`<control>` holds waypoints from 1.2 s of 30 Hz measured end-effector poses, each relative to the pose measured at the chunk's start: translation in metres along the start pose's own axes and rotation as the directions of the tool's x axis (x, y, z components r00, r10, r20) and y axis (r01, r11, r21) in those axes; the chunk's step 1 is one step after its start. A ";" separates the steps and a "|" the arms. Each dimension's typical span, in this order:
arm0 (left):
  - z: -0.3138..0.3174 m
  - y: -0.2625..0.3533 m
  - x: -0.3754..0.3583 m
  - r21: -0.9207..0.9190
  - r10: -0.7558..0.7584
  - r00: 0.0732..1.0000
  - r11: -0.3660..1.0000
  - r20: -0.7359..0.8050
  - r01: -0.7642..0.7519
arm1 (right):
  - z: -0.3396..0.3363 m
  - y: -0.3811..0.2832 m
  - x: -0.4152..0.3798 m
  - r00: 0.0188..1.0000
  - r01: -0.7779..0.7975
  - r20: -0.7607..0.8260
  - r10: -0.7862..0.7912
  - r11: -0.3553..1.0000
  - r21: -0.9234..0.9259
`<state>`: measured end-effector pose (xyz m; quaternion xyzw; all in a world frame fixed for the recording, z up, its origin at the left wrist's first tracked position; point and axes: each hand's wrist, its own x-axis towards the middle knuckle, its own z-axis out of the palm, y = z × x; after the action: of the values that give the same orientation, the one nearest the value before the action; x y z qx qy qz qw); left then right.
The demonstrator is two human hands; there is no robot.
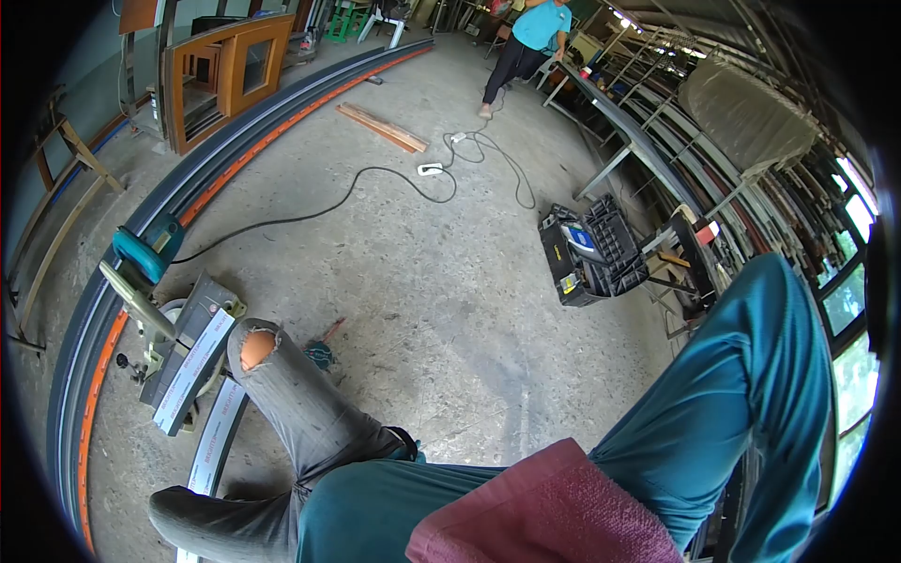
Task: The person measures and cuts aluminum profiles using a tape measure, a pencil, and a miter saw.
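Note:
Neither my left hand nor my right hand shows in the head view. A maroon towel (554, 511) lies over my lap, across my teal trouser legs (694, 413). Close on the left, another person's leg in torn grey jeans (314, 408) is bent beside mine. Past that knee stands a teal miter saw (148, 249), with white-filmed profile pieces (194, 371) at its base. A second filmed strip (218, 436) lies nearer, partly hidden by the grey leg.
Long dark profiles with an orange strip (249, 158) curve along the left. A black cord (352, 192) runs from the saw to a power strip (430, 170). An open black toolbox (572, 272) sits right of centre. A person in a blue shirt (540, 28) is at the back.

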<state>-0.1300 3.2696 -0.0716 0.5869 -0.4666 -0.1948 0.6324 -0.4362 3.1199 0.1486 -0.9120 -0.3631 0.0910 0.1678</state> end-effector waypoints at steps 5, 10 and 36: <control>-0.001 0.001 -0.004 0.013 0.016 1.000 1.000 -0.014 -0.016 | 0.000 -0.002 0.000 1.000 -0.008 0.030 0.008 1.000 -0.003; -0.001 0.002 -0.008 0.027 0.021 0.999 0.999 -0.025 -0.020 | -0.001 -0.005 0.002 0.999 0.008 0.054 -0.008 1.000 0.001; -0.025 0.026 -0.052 0.156 0.228 0.956 0.967 -0.187 -0.200 | -0.013 0.005 0.032 0.906 0.348 0.181 -0.383 0.916 0.198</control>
<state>-0.1429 3.3307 -0.0632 0.5912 -0.4726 -0.0320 0.6528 -0.4064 3.1354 0.1572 -0.7956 -0.5354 0.1853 0.2146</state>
